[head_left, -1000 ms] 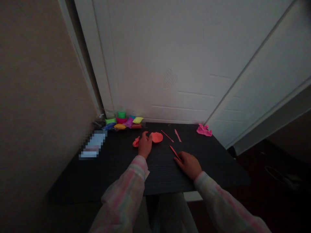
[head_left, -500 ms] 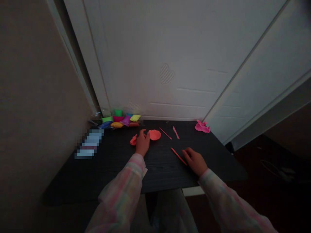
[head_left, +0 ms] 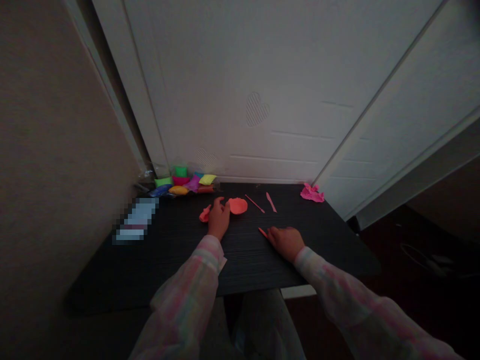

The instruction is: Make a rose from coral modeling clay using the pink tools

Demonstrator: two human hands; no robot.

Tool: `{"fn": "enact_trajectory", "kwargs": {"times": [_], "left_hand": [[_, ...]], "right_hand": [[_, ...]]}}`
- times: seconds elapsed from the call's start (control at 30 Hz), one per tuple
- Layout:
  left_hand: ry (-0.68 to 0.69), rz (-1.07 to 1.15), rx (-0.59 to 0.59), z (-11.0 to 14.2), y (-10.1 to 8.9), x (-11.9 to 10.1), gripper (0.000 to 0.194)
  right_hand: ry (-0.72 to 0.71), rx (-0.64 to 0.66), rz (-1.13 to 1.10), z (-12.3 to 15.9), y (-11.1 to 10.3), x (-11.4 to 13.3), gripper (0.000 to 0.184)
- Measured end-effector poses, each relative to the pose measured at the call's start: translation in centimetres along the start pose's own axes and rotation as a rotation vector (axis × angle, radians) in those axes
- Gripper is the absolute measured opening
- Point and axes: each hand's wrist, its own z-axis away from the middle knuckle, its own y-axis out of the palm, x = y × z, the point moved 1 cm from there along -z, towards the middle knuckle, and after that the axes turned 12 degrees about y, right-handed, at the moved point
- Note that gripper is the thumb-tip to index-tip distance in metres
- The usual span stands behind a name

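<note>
1. Holding orange stick (head_left: pixel 262 232) in closed right hand (head_left: pixel 287 243).
2. Resting left hand (head_left: pixel 218 218) right by orange round piece (head_left: pixel 238 206) on black table (head_left: pixel 131 270); can't tell if pinching.
3. Could dent it by pressing hard, or squash nearby orange lump (head_left: pixel 204 215) by leaning left.

Sleeves (head_left: pixel 190 282) — sheer-looking, pastel, pink-striped

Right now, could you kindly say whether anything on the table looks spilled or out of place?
Nothing looks spilled. Only the crumpled pink piece at the far right of the table seems slightly odd: bunched up, well apart from the orange disc by the left hand.
</note>
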Motion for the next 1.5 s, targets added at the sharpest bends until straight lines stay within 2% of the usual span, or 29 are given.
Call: {"fn": "enact_trajectory", "kwargs": {"times": [0.1,0.23,0.37,0.5,0.63,1.03,1.17,1.3,1.5], "left_hand": [[0.005,-0.001,0.007,0.0,-0.1,-0.1,0.035],[0.003,-0.005,0.003,0.0,-0.1,-0.2,0.034],[-0.004,-0.006,0.0,0.0,-0.1,-0.3,0.034],[-0.004,-0.002,0.001,0.0,-0.1,-0.3,0.035],[0.003,-0.001,0.0,0.0,0.0,-0.2,0.034],[-0.002,-0.003,0.008,0.1,0.0,-0.2,0.034],[-0.001,-0.001,0.013,0.1,0.0,-0.3,0.033],[-0.008,-0.001,0.012,0.1,-0.1,-0.4,0.033],[-0.013,0.0,0.019,0.2,-0.1,-0.5,0.033]], "right_hand": [[-0.041,0.025,-0.006,-0.2,-0.1,0.3,0.037],[0.027,0.035,0.011,-0.7,0.0,0.0,0.04],[-0.036,0.051,-0.002,-0.7,0.0,0.5,0.04],[0.004,0.054,0.012,-0.9,-0.2,0.6,0.04],[-0.054,0.061,0.003,-0.8,-0.3,0.8,0.041],[-0.033,0.076,0.036,-1.2,-0.3,1.1,0.041],[-0.086,0.089,0.04,-1.1,-0.5,1.5,0.038],[-0.057,0.078,0.054,-1.2,-0.7,1.4,0.04],[-0.108,0.084,0.043,-1.2,-0.6,1.7,0.04]]}}
